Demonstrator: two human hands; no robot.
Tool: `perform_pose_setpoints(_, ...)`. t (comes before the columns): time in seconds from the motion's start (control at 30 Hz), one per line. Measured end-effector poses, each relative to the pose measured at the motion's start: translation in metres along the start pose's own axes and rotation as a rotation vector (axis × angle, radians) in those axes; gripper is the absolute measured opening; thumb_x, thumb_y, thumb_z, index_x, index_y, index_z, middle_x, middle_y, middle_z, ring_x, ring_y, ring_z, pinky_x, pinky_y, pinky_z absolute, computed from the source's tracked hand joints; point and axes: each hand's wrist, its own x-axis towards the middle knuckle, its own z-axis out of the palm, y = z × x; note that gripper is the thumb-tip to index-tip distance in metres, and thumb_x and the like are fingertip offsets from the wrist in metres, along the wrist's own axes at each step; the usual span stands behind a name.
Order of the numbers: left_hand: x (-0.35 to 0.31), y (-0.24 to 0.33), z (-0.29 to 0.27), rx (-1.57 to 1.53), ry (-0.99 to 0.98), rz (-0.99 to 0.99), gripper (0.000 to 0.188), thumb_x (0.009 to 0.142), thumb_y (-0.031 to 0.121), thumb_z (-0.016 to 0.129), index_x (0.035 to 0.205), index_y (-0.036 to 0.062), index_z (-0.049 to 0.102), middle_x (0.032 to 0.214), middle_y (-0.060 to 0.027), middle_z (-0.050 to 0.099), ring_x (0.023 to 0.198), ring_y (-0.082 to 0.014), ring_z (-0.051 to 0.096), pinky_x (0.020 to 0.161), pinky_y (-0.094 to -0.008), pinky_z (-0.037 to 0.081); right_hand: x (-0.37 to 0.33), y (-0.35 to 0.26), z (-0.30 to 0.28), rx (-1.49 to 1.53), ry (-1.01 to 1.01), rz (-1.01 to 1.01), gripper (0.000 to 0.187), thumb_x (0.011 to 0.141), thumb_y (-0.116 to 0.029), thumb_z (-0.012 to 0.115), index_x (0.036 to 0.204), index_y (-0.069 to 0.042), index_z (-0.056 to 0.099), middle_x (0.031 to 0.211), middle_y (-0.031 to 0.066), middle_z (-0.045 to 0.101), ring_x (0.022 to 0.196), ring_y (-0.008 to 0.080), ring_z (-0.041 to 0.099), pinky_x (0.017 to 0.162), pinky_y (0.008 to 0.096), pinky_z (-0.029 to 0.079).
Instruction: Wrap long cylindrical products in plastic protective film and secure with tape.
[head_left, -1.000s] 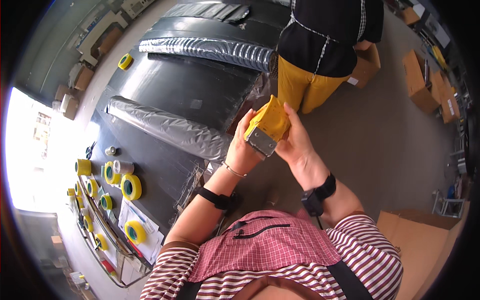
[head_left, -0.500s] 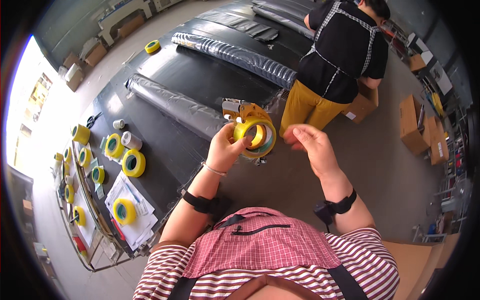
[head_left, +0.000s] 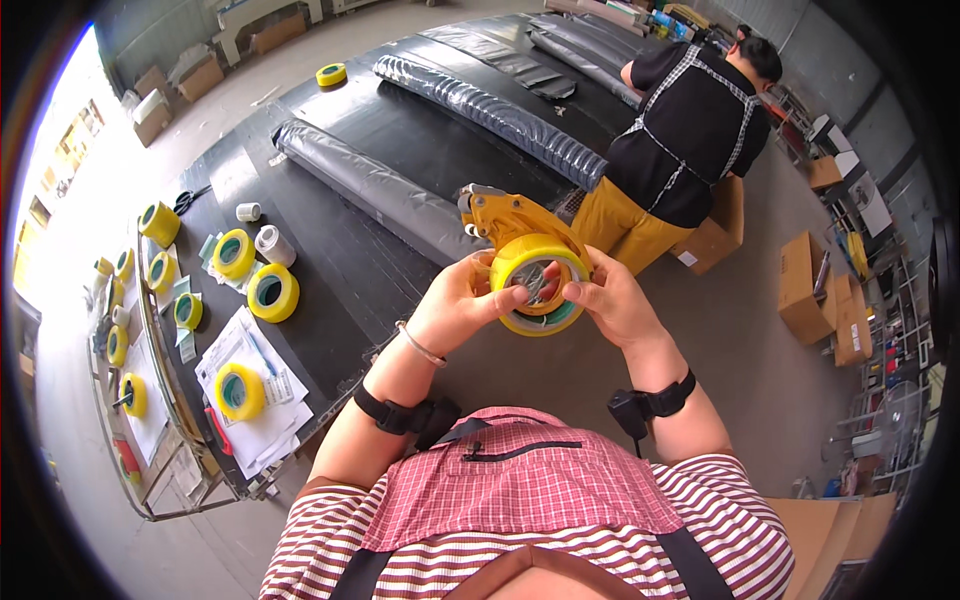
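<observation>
The person wears brown-and-white striped sleeves [head_left: 715,500], a pink checked apron [head_left: 570,490] with black zipper [head_left: 525,449], black wrist straps [head_left: 670,399], a silvery bracelet [head_left: 418,345].

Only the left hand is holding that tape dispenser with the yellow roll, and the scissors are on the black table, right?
Not quite: it isn't only the left hand. The head view shows the right hand holding the tape dispenser with the yellow roll too. The scissors are on the black table.

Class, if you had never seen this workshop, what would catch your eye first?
At the centre, the left hand and right hand hold a yellow tape dispenser and a tape roll. Beyond, two long shiny rolls cross the black table; at upper right, a co-worker bends forward.
</observation>
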Motion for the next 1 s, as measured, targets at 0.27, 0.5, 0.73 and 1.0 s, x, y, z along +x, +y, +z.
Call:
perform_pose_setpoints(0.27,-0.014,0.007,0.007,-0.1,-0.089,0.084,0.061,0.082,0.018,0.08,0.13,-0.0057,0.048,0.117,-0.0085,0.063,0.107,-0.0159,0.062,0.095,-0.0312,0.05,-0.013,-0.007,0.012,-0.051,-0.057,-0.14,0.073,0.078,-0.022,0.084,0.135,0.001,0.043,0.117,0.0079,0.059,0.108,0.0147,0.061,0.098,0.0294,0.048)
perform_pose_setpoints(0.5,-0.005,0.006,0.025,-0.077,-0.028,0.071,0.059,0.082,0.013,0.079,0.129,-0.0063,0.048,0.116,-0.0081,0.063,0.107,-0.0155,0.062,0.095,-0.0297,0.05,-0.016,-0.007,-0.01,-0.009,-0.069,-0.061,0.074,0.077,-0.021,0.085,0.134,0.001,0.043,0.117,0.0083,0.06,0.11,0.0156,0.061,0.099,0.0302,0.047)
perform_pose_setpoints(0.73,0.01,0.006,0.055,-0.08,-0.018,0.087,0.049,0.085,0.019,0.074,0.121,-0.0056,0.052,0.102,-0.0075,0.064,0.092,-0.0169,0.068,0.085,-0.0286,0.054,-0.023,-0.015,-0.04,-0.029,-0.145,-0.144,0.073,0.08,-0.029,0.083,0.134,0.002,0.044,0.112,0.0086,0.063,0.105,0.015,0.063,0.096,0.0288,0.049)
perform_pose_setpoints(1.0,0.021,0.009,0.07,0.08,0.1,0.01,0.056,0.084,0.036,0.075,0.114,-0.0074,0.055,0.097,-0.006,0.063,0.087,-0.0123,0.062,0.079,-0.0252,0.05,-0.021,-0.015,-0.048,0.083,-0.023,-0.027,0.055,0.093,-0.044,0.065,0.119,0.004,0.056,0.102,0.0093,0.066,0.094,0.014,0.066,0.087,0.0265,0.051)
